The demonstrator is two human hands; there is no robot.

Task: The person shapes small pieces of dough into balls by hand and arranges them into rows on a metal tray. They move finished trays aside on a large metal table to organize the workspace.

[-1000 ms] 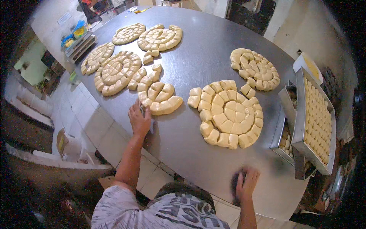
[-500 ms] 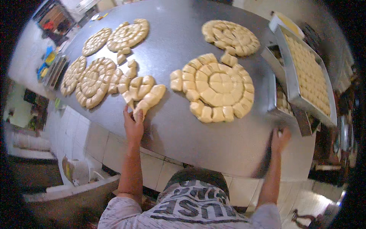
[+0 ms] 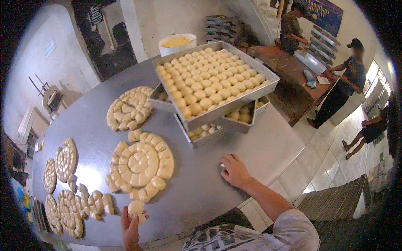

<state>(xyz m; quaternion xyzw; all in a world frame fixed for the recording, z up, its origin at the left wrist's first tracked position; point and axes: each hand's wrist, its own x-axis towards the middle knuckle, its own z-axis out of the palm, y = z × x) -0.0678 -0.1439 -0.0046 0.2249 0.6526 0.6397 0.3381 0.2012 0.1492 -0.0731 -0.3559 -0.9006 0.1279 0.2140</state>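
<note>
My left hand [image 3: 130, 229] is at the near edge of the steel table, thumb and fingers closed round a pale piece of dough [image 3: 136, 208]. Just beyond it lies a large ring-shaped spread of cut dough pieces [image 3: 141, 161], which the held piece almost meets. Resting on the tabletop to the right, my right hand [image 3: 235, 170] has its fingers curled; a small light spot shows at the fingertips, too small to name. Left of my left hand sits a loose cluster of dough pieces [image 3: 93, 205] beside another dough round [image 3: 69, 213].
Stacked metal trays of dough balls [image 3: 190, 125] stand beyond my right hand, the top tray [image 3: 274, 81] set askew. Behind them is a white tub [image 3: 164, 51] of yellow crumbs. More dough rounds [image 3: 130, 108] lie on the table [image 3: 96, 142]. People [image 3: 351, 75] stand by a brown table [image 3: 280, 79].
The view has swung right, bringing trays and people into sight. My left hand has left the loose cluster and now holds a dough piece beside the large round.
</note>
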